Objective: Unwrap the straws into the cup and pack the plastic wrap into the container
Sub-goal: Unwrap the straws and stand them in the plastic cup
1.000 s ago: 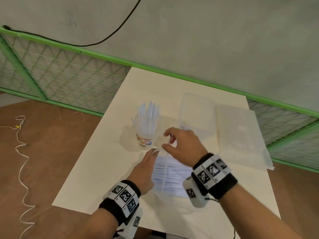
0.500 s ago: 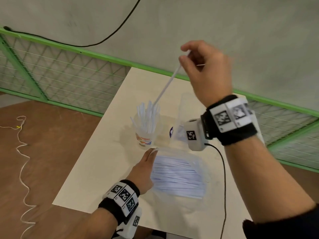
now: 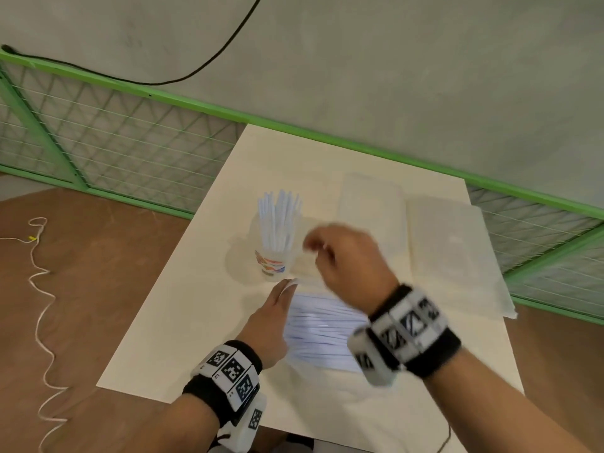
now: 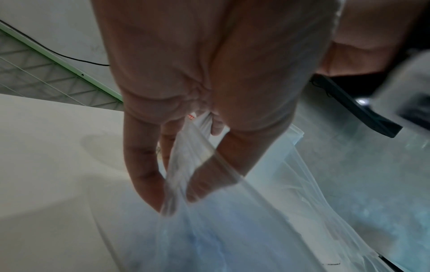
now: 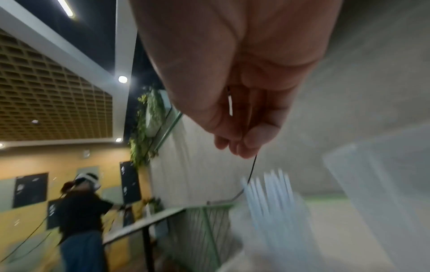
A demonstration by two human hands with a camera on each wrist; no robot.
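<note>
**A:** Grey concrete wall, green mesh fence (image 3: 124,148) behind the bench (image 3: 183,322), brown floor with a loose white cord (image 3: 39,289). Black cable (image 3: 202,65) hangs on the wall. What's on the bench?

**B:** Cup (image 3: 274,261) full of unwrapped straws (image 3: 279,223) mid-bench. Clear container (image 3: 372,217) just right of it, its lid (image 3: 457,256) further right. Plastic wrap (image 3: 322,335) with the remaining straws lies in front of me.

**A:** Hands?

**B:** My left hand (image 3: 271,318) has its fingers (image 4: 142,165) pinching the wrap's open edge, holding it down on the bench. My right hand (image 3: 346,259) is blurred, above the wrap beside the cup, fingers (image 5: 253,141) curled together. A thin pale sliver shows in them; can't tell if I'm gripping anything.

**A:** Step?

**B:** Looks like reaching for the next straw. I'd keep the left pinch firm so the mouth stays open, take a straw by its end, pull it straight out and drop it in the cup vertically. The cup is crowded and light, so a sideways poke could tip it.

**A:** Wrap goes in last?

**B:** Yes, once it's empty.
</note>
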